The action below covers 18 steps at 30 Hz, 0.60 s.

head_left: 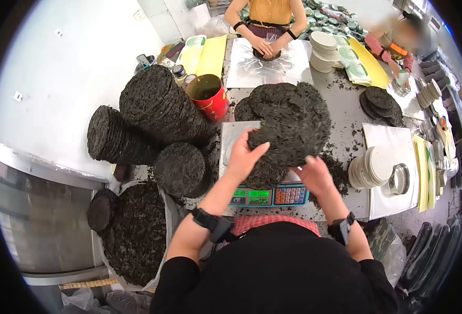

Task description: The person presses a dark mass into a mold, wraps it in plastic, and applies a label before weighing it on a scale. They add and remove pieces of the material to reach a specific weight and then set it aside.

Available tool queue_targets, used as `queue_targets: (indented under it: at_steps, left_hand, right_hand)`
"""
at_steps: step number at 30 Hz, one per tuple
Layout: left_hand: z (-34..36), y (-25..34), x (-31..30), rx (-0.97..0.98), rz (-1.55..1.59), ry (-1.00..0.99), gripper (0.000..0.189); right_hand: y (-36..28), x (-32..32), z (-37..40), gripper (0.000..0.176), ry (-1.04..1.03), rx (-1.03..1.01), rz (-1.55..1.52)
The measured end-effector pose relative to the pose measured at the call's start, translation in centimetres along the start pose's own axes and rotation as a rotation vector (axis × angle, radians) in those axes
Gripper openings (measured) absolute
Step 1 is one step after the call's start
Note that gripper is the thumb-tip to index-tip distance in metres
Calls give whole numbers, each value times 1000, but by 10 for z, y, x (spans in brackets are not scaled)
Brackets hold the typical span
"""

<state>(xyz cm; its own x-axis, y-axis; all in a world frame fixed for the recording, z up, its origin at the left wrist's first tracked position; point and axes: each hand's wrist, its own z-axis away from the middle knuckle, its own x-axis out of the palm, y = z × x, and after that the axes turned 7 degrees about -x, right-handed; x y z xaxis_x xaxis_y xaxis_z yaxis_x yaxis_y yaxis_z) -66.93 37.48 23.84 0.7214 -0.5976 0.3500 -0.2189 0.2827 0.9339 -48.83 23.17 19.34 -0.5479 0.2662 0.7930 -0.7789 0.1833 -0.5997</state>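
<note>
My left hand [245,157] grips the left edge of a round dark cake, which looks like dried seaweed [296,125], with its thumb on the near face. My right hand [316,175] holds the lower right edge, thumb on the rim and fingers partly hidden. The cake is tilted up above a digital scale [260,197] with a lit green display. Another dark cake [265,177] lies on the scale's pan [233,131], partly covered by the raised one. More cakes [245,110] show behind it.
Tall cake stacks [155,102] stand left by a red tin [209,97]. A sack [171,209] of loose dark flakes [134,235] sits below. White discs [372,165] and a metal ring [398,179] are right. Opposite, a person's hands [266,48] press on plastic film; another person works far right.
</note>
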Motion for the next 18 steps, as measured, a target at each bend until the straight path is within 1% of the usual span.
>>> queue_targets:
  at_steps: [1, 2, 4, 5, 6, 7, 8, 9, 10, 12, 14, 15, 18]
  left_hand:
    - [4, 11, -5, -70, 42, -4, 40]
    - [5, 9, -9, -71, -64, 5, 39]
    - [7, 1, -19, -74, -278, 28, 37]
    - [8, -2, -21, -58, -267, 114, 36]
    - [9, -5, -26, -23, -387, 147, 37]
    - [9, -9, -33, 10, -507, 177, 37]
    - [10, -11, -37, 42, -624, 206, 38]
    - [13, -8, -34, 51, -631, 216, 41]
    - [15, -5, -33, 12, -621, 210, 42]
    - [18, -3, -36, -68, -606, 191, 45]
    - [19, -13, -44, 12, -664, 185, 48]
    - [17, -20, -46, 53, -692, 178, 49]
    - [15, -37, -44, -13, -413, 214, 51]
  right_hand:
    - [-11, 1, -10, 54, -29, 98, -129]
    - [-20, 7, -13, 53, -34, 65, -169]
    - [-18, 19, -22, 46, 80, 143, -81]
    - [-15, 29, -21, 42, 122, 89, 33]
    - [-13, 48, -19, 39, 165, 33, 146]
    - [-7, 55, -19, 37, 224, -18, 196]
    - [-1, 55, -18, 38, 227, -54, 262]
    - [5, 52, -17, 38, 229, -88, 331]
    - [10, 50, -16, 39, 228, -121, 400]
    - [11, 44, -15, 41, 255, -36, 358]
    - [8, 41, -15, 42, 302, 33, 268]
    - [7, 37, -15, 43, 273, 41, 266]
    - [10, 38, -13, 42, 347, 57, 229]
